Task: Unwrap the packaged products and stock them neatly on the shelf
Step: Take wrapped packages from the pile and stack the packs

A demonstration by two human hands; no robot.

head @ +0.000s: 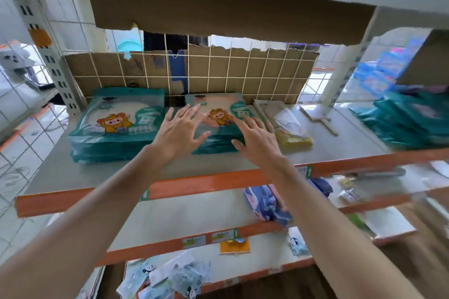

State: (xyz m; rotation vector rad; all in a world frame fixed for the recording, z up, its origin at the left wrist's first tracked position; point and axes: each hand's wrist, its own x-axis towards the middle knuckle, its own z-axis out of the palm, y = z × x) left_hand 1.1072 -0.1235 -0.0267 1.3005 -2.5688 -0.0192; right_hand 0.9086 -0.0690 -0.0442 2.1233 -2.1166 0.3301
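Observation:
Two stacks of teal packages with a cartoon pig lie on the grey shelf (97,177). The left stack (114,124) sits near the shelf's left post. The middle stack (218,114) lies under my hands. My left hand (178,132) hovers over its left side, fingers spread, holding nothing. My right hand (257,139) hovers over its right front corner, fingers spread too. Whether the fingertips touch the top package I cannot tell.
A flat white and yellow packet (290,126) lies right of the middle stack. More teal packages (408,121) are piled at the far right. Torn cardboard (194,73) lines the wire back. The lower shelves hold a blue pouch (267,204) and loose small packets (170,277).

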